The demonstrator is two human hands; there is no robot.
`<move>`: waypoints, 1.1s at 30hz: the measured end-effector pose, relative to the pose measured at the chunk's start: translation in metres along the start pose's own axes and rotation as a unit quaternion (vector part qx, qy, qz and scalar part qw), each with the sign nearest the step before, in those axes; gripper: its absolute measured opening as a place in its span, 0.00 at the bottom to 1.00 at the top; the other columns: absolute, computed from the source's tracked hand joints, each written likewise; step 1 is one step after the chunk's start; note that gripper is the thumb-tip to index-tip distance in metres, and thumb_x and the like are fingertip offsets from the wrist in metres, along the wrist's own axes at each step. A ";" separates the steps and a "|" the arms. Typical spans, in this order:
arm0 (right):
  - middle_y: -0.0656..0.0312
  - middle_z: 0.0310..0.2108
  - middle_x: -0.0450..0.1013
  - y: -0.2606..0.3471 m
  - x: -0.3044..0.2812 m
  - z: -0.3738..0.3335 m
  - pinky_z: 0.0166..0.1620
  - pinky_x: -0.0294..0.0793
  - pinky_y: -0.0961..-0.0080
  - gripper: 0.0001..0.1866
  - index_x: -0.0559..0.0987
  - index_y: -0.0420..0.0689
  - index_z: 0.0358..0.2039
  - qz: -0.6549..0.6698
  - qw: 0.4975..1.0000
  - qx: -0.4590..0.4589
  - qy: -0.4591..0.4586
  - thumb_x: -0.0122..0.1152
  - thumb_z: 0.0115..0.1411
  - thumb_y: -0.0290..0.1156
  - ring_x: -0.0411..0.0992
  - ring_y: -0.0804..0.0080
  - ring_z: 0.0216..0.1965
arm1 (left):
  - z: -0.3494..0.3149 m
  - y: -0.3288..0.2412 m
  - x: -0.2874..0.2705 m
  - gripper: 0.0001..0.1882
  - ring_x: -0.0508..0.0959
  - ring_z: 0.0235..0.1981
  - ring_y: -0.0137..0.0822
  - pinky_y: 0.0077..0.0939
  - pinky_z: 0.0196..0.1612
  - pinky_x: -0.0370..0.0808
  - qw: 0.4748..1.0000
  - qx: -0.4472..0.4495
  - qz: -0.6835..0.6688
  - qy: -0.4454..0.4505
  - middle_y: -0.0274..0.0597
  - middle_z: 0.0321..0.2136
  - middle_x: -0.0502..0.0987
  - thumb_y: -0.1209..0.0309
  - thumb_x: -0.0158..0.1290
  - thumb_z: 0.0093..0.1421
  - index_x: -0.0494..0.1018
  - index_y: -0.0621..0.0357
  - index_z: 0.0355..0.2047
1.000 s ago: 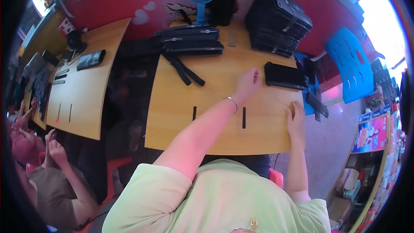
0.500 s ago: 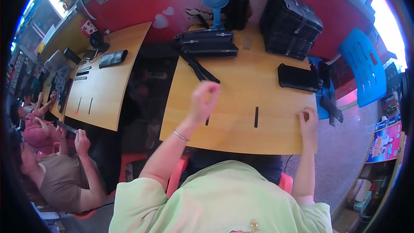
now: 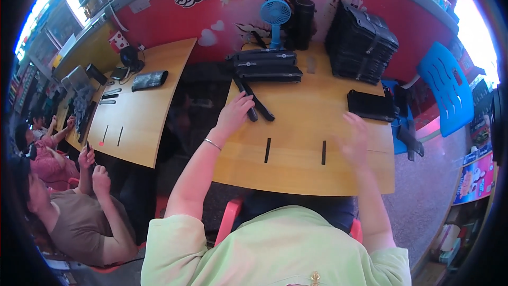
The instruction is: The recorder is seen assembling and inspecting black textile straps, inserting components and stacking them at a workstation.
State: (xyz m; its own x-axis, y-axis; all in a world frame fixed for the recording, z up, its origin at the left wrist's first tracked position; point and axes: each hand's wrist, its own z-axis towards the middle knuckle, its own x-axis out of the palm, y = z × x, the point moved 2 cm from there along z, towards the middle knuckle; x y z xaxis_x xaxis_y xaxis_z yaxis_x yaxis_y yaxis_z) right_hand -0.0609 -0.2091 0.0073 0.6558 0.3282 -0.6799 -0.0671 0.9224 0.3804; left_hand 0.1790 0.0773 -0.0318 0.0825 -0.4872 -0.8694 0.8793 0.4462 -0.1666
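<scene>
My left hand (image 3: 234, 112) reaches over the left part of the table, fingers stretched out and lying at one of two long black straps (image 3: 260, 104). Whether the fingertips grip the strap cannot be made out. The straps run toward me from a pile of flat black pouches (image 3: 269, 73). My right hand (image 3: 355, 136), smeared by motion, hovers over the right side with its fingers apart and nothing visible in them. Just beyond it lies a black zipped pouch (image 3: 370, 106). A faint thin line, like a thread or needle (image 3: 380, 151), shows on the wood near the right edge.
Two dark strips (image 3: 324, 152) mark the wooden table (image 3: 296, 177). At the back stand a blue fan (image 3: 275, 13), a dark cylinder (image 3: 304, 24) and a tall black stack (image 3: 361, 42). A blue chair (image 3: 447, 87) is right; a co-worker (image 3: 87, 222) sits left at another table (image 3: 143, 122).
My left hand has come down from a raised, closed pose to the straps, its fingers opening. My right hand has left the table's right edge, moved inward and opened. The view has shifted slightly.
</scene>
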 end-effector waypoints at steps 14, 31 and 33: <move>0.63 0.67 0.45 0.086 0.210 0.152 0.64 0.43 0.46 0.35 0.58 0.63 0.62 -0.059 0.965 -0.131 0.218 0.58 0.55 0.43 0.40 0.58 0.67 | -0.037 -0.024 -0.051 0.16 0.71 0.52 0.45 0.34 0.50 0.72 0.995 0.061 -0.070 -0.026 0.39 0.42 0.75 0.80 0.56 0.44 0.74 0.55 0.36; 0.54 0.48 0.70 0.189 0.119 0.085 0.52 0.66 0.69 0.27 0.63 0.40 0.57 0.522 0.802 -0.056 0.285 0.48 0.64 0.45 0.69 0.64 0.49 | -0.050 -0.081 -0.113 0.14 0.70 0.43 0.25 0.19 0.49 0.66 0.762 -0.211 -0.575 -0.209 0.36 0.41 0.71 0.75 0.45 0.64 0.65 0.65 0.49; 0.56 0.43 0.72 0.180 0.118 0.075 0.47 0.69 0.73 0.22 0.66 0.40 0.51 0.584 0.765 0.076 0.260 0.48 0.64 0.43 0.71 0.68 0.43 | -0.045 -0.095 -0.102 0.11 0.71 0.43 0.28 0.20 0.48 0.67 0.762 -0.203 -0.576 -0.215 0.38 0.40 0.72 0.74 0.47 0.64 0.67 0.66 0.45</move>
State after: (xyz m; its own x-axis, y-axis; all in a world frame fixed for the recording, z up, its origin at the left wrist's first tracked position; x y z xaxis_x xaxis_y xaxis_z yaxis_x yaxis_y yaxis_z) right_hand 0.0605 -0.0200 0.0426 -0.1745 0.9839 0.0376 -0.2652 -0.0838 0.9606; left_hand 0.0662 0.1188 0.0520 -0.4114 -0.8936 0.1795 0.2738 -0.3090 -0.9108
